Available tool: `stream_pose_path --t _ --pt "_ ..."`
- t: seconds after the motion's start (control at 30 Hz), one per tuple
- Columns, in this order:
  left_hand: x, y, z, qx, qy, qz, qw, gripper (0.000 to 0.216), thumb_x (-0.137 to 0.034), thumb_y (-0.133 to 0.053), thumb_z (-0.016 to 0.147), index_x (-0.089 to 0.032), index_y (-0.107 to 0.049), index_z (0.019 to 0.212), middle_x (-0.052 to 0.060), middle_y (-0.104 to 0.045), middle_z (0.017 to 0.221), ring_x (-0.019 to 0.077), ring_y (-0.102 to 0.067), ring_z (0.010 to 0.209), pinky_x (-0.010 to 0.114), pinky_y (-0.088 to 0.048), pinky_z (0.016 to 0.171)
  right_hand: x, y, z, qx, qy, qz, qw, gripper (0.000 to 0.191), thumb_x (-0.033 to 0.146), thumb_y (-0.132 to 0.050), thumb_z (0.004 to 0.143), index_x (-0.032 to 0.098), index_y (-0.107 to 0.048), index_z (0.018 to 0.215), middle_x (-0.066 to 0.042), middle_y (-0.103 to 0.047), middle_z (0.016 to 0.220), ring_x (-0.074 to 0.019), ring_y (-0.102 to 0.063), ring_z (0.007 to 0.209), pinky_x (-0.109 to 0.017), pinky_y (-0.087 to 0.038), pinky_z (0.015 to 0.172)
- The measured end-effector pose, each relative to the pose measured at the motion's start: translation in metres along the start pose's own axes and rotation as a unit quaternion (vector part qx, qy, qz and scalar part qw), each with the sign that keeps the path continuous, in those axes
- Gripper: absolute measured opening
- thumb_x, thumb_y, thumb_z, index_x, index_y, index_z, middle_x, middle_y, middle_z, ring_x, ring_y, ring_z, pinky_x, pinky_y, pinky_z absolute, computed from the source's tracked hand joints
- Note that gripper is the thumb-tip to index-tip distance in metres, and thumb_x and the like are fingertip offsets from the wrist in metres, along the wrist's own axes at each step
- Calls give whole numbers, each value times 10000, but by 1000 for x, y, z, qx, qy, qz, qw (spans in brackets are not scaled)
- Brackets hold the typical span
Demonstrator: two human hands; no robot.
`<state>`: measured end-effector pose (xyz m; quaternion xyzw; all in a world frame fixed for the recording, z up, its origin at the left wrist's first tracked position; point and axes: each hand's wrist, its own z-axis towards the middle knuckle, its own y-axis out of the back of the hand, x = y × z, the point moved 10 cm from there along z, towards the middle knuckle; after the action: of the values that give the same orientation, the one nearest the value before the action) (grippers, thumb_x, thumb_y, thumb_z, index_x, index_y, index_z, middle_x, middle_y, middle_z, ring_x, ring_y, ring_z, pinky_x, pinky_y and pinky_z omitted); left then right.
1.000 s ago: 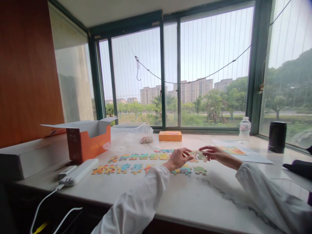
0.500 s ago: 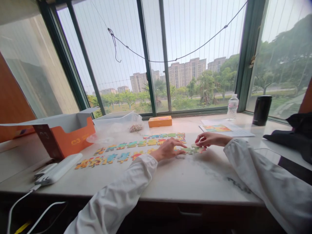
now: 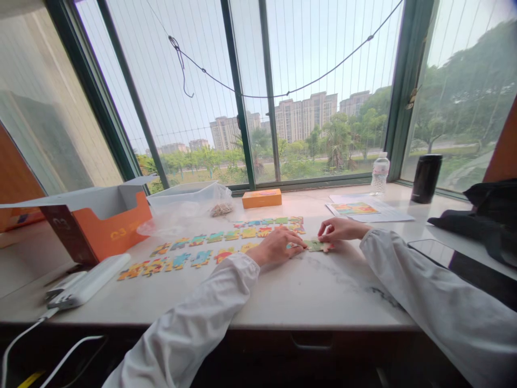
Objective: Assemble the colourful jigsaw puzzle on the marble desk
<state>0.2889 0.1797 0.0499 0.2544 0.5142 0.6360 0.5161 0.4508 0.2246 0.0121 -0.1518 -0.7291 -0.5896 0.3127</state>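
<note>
Several joined jigsaw puzzle pieces (image 3: pixel 317 246), green with some red at the right end, lie flat on the white tabletop between my hands. My left hand (image 3: pixel 278 247) is closed at the left end of this group, its thumb and fingertips together on a piece there. Above the group's right part, my right hand (image 3: pixel 342 229) pinches a piece at the far edge with thumb and forefinger. The fingers hide part of the pieces they hold. To the left, colourful jigsaw pieces (image 3: pixel 201 258) lie in rows, some partly behind my left hand and sleeve.
An orange box (image 3: pixel 262 198) and a clear plastic bag (image 3: pixel 189 207) stand behind the rows. An open orange carton (image 3: pixel 109 221) and white power bank (image 3: pixel 91 280) are left. A picture sheet (image 3: pixel 355 208), bottle (image 3: pixel 380 173), black flask (image 3: pixel 427 178) and phone (image 3: pixel 432 252) are right.
My left thumb and forefinger, spread before, have come together at the pieces. My right hand still pinches at the group's far edge. The whole view has shifted slightly.
</note>
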Motion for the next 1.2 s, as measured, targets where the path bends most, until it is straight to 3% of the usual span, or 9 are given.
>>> stream_pose_path --t 0.27,0.6,0.83,1.0,1.1,1.2 --pt "-2 0 1 9 -1 15 1000 225 -369 -591 921 -314 -754 1065 10 -717 1116 180 -614 1040 316 -418 991 3 3 2 -35 10 -97 995 484 581 -740 646 192 -755 933 -80 -717 941 -234 -638 855 -294 -455 707" --pt "-4 -1 1 17 -6 18 1000 234 -350 -573 934 -300 -745 1084 23 -723 1099 184 -625 1052 332 -391 1022 5 1 2 -36 15 -80 996 505 594 -743 615 194 -754 923 -76 -706 925 -220 -634 792 -292 -450 673" --pt "-5 -2 0 13 -7 24 1000 235 -362 -572 934 -292 -739 1083 27 -715 1109 188 -624 1055 339 -391 1028 14 0 2 -51 44 -82 994 497 573 -708 665 181 -742 969 -76 -692 904 -200 -618 773 -283 -460 684" --pt "13 19 -2 -25 43 29 998 301 -396 -611 902 -276 -691 1166 41 -699 1141 205 -616 1062 324 -445 957 20 11 0 -108 67 -78 989 435 580 -631 752 201 -741 935 -69 -686 889 -191 -607 772 -283 -463 699" --pt "25 27 -5 2 58 7 998 323 -440 -663 857 -248 -708 1113 40 -721 1045 196 -640 977 295 -467 878 18 14 0 -130 62 -79 986 397 561 -606 779 212 -736 916 -56 -691 873 -180 -602 747 -275 -456 677" --pt "31 27 -8 33 53 -19 998 409 -476 -713 804 -245 -695 1140 34 -712 1084 190 -636 992 280 -455 879 17 11 2 -130 63 -78 987 386 553 -592 791 212 -734 905 -51 -693 866 -166 -597 719 -266 -455 659"
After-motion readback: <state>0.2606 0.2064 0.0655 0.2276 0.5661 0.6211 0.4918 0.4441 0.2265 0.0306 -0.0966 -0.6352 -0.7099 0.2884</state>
